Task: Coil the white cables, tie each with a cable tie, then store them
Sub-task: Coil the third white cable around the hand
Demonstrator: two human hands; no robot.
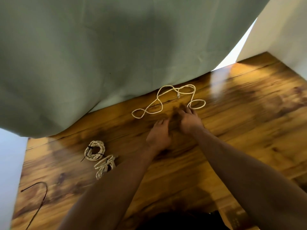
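Observation:
A loose white cable [167, 100] lies in wide loops on the wooden table [240, 130], close to the curtain. My right hand [189, 121] is palm down with fingers stretched toward the cable's small right loop; the blur hides whether they touch it. My left hand [158, 135] rests beside it on the wood, fingers bent down, holding nothing. To the left lie two coiled white cables, a round one [95, 151] and a longer one [105, 166], each bound with a black tie. A loose black cable tie [39, 201] lies at the near left.
A grey-green curtain [108, 55] hangs over the table's far side and reaches the wood. A white wall [285, 35] stands at the right. The table's left edge [23, 163] runs near the coils. A dark object [182, 221] sits at the near edge.

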